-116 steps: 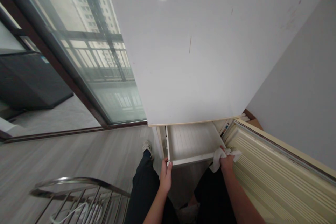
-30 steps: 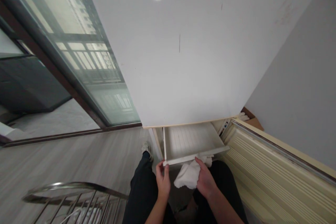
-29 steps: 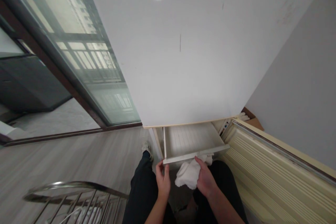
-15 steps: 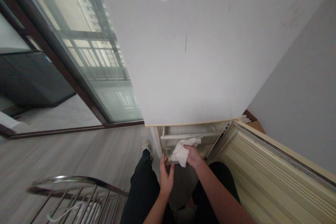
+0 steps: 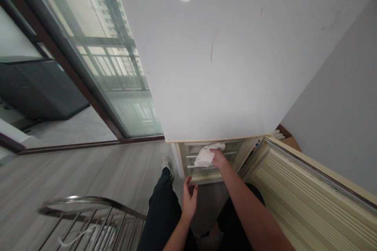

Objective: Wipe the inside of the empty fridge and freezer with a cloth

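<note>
A crumpled white cloth [image 5: 205,156] is gripped in my right hand [image 5: 218,158], in front of the drawers [image 5: 193,150] inside an opened fridge or freezer cabinet. Part of the cloth spreads left of the fingers, and a corner sticks out above them. My left hand [image 5: 189,198] hangs lower and to the left, near the cabinet's bottom edge [image 5: 203,179]. Its fingers are apart and hold nothing. The cream ribbed door [image 5: 297,188] stands swung out to the right of my right arm.
A metal-railed rack [image 5: 97,204] with a white item inside stands at the lower left. The cabinet's white top [image 5: 218,86] fills the middle. A cardboard box [image 5: 290,141] sits behind the door, and a glass sliding door [image 5: 129,106] is at the left.
My right hand has moved the cloth up and forward, nearer the drawers. The upper drawer, pulled out before, now sits farther in. My left hand has dropped back slightly.
</note>
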Demonstrator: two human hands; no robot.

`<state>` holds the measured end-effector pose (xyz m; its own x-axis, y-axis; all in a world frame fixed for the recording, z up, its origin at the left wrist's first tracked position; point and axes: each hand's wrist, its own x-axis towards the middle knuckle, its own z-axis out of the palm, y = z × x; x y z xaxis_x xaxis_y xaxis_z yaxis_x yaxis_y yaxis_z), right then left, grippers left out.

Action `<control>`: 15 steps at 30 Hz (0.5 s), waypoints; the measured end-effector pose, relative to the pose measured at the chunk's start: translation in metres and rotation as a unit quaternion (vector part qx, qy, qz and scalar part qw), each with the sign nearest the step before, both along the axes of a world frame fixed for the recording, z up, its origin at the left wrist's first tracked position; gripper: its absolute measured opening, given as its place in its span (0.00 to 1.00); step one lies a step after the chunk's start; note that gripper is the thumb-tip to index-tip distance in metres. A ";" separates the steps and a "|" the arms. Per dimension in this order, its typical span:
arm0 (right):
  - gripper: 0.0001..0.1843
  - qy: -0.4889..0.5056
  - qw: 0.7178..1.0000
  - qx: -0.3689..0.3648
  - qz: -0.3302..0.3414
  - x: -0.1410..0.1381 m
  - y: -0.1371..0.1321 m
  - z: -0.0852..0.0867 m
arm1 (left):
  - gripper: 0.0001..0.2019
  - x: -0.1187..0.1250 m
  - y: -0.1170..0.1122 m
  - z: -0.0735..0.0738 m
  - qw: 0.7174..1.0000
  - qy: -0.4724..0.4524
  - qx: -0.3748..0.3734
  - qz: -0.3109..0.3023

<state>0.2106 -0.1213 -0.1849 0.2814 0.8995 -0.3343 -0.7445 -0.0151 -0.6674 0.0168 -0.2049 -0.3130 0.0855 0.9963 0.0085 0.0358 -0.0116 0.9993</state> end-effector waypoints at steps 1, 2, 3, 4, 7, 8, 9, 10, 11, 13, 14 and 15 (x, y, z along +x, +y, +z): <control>0.09 0.013 1.000 -0.007 0.000 -0.001 -0.012 -0.003 | 0.33 0.000 0.000 0.001 1.000 0.005 0.002 -0.003; 0.09 0.033 0.999 -0.020 0.000 -0.003 -0.028 -0.010 | 0.33 0.000 0.000 0.001 1.000 0.011 0.003 -0.007; 0.09 0.063 0.997 -0.037 0.009 -0.007 -0.048 -0.019 | 0.32 0.001 0.000 0.002 1.000 0.018 0.004 -0.011; 0.11 0.093 0.995 -0.037 0.026 -0.013 -0.069 -0.031 | 0.30 0.001 0.000 0.003 1.000 0.026 0.005 -0.016; 0.17 0.153 0.984 -0.039 0.087 -0.039 -0.135 -0.073 | 0.27 0.002 -0.002 0.006 0.998 0.053 0.006 -0.038; 0.18 0.160 0.983 -0.043 0.084 -0.049 -0.152 -0.086 | 0.26 0.002 -0.004 0.007 0.997 0.062 0.007 -0.052; 0.18 0.161 0.982 -0.059 0.077 -0.058 -0.165 -0.097 | 0.26 0.002 -0.007 0.009 0.995 0.071 0.009 -0.072; 0.18 0.160 0.981 -0.078 0.074 -0.067 -0.174 -0.105 | 0.25 0.003 -0.010 0.010 0.992 0.080 0.012 -0.098; 0.20 0.157 0.981 -0.087 0.068 -0.075 -0.179 -0.112 | 0.24 0.003 -0.013 0.011 0.988 0.089 0.014 -0.128; 0.24 0.152 0.983 -0.090 0.052 -0.087 -0.179 -0.120 | 0.23 0.004 -0.019 0.013 0.976 0.107 0.014 -0.188; 0.27 0.153 0.983 -0.092 0.041 -0.091 -0.176 -0.123 | 0.24 0.004 -0.021 0.013 0.970 0.118 0.011 -0.213; 0.29 0.156 0.982 -0.099 0.029 -0.093 -0.173 -0.126 | 0.24 0.004 -0.023 0.012 0.963 0.128 0.007 -0.235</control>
<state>0.1172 -0.2947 -0.3110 0.0881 0.8199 -0.5657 -0.9068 -0.1691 -0.3862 0.0204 -0.2283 -0.3007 0.5289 0.8466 -0.0597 0.2692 -0.1006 0.9578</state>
